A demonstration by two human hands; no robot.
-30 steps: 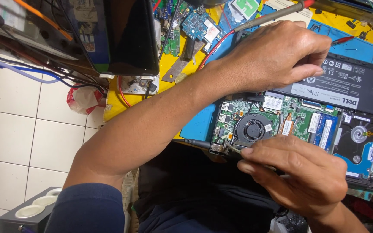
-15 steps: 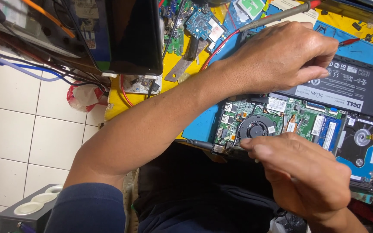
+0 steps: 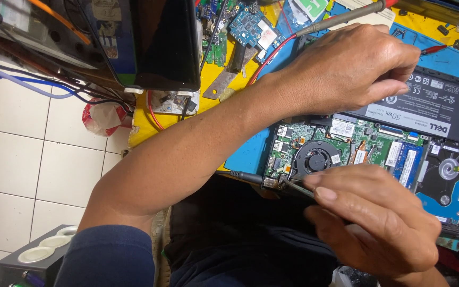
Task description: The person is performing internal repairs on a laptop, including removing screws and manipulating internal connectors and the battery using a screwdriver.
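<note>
Fingers (image 3: 346, 194) of the right hand (image 3: 378, 223) pinch a thin tool (image 3: 293, 187) at the near edge of the opened laptop (image 3: 378, 149) on the worktop (image 3: 251, 154). The left hand (image 3: 346, 69), fingers curled, rests on the black battery (image 3: 442, 106).

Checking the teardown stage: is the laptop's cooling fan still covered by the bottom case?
No: the round black cooling fan lies bare among green circuit boards in the opened laptop.
</note>
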